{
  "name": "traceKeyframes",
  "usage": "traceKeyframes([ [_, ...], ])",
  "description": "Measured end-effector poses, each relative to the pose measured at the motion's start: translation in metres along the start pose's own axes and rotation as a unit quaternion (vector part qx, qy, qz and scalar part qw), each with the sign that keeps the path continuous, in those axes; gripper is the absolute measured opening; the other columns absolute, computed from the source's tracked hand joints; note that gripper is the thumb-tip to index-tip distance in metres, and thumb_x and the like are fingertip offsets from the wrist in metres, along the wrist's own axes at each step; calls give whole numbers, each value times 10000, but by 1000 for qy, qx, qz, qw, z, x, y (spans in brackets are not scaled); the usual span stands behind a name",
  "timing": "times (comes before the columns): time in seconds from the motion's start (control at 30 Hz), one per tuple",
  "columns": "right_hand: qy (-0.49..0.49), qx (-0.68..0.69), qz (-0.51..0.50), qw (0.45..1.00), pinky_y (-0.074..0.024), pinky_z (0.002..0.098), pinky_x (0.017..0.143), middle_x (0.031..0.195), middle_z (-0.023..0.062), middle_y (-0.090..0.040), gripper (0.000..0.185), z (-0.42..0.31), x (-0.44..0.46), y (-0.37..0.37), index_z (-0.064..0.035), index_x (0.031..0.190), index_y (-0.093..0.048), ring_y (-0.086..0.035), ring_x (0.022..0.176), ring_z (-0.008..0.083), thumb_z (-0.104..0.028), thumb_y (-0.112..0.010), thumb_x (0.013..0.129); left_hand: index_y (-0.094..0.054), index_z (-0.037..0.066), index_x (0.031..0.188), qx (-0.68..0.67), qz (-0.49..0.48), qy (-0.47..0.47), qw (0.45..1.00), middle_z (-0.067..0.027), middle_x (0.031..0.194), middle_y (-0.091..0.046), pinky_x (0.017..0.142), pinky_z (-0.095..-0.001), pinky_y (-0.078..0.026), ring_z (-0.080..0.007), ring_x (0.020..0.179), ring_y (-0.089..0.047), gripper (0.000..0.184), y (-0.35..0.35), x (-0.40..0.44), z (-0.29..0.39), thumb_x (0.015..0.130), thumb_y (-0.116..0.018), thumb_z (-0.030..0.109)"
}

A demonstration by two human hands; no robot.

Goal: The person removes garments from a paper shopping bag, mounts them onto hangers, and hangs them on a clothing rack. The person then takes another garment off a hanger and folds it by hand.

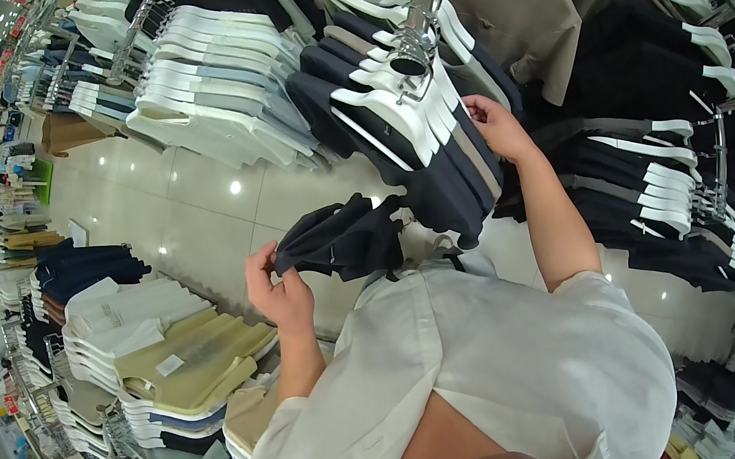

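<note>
My left hand (279, 285) pinches the edge of a dark garment (345, 238) with a small white mark on it. The garment is bunched and hangs out toward me below the rack; its exact kind is hard to tell. My right hand (497, 127) is on the far side of the white hangers (413, 118), fingers curled against the hanging clothes; what they grip is hidden. Those hangers carry dark navy and some taupe garments (452, 188) on a chrome rail (422, 22) that points at me.
White and pale blue shirts (214, 91) hang at the upper left. A brown top (486, 3) hangs behind the rail. Dark clothes on white hangers (665, 185) fill the right side. Yellow-green shirts (188, 361) hang at lower left. Shiny tiled floor (200, 193) shows between the racks.
</note>
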State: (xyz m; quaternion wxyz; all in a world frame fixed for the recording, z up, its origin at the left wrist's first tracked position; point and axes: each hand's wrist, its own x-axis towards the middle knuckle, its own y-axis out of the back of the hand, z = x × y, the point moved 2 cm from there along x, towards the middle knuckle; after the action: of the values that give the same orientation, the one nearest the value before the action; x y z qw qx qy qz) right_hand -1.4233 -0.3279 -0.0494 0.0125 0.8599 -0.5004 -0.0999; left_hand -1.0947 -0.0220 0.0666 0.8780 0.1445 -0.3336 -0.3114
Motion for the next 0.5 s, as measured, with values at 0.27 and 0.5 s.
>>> traceKeyframes([
  [0.27,70,-239,246,937,-532,391,808,967,216,-712,336,-38,-30,3,-24,1160,-659,-711,906,340,-329,-660,1019,-646,-3,947,-39,27,12,999,-51,808,-580,634,-263,-427,-139,692,-486,41,2,-6,-23,919,-640,-33],
  [0.5,105,-142,335,926,-520,301,813,969,103,-737,289,-26,-107,28,6,1139,-687,-669,876,143,-216,-756,967,-668,-21,1110,-26,-77,42,996,-81,918,-695,758,-266,-512,-128,811,-635,167,-3,24,-13,954,-609,-17],
])
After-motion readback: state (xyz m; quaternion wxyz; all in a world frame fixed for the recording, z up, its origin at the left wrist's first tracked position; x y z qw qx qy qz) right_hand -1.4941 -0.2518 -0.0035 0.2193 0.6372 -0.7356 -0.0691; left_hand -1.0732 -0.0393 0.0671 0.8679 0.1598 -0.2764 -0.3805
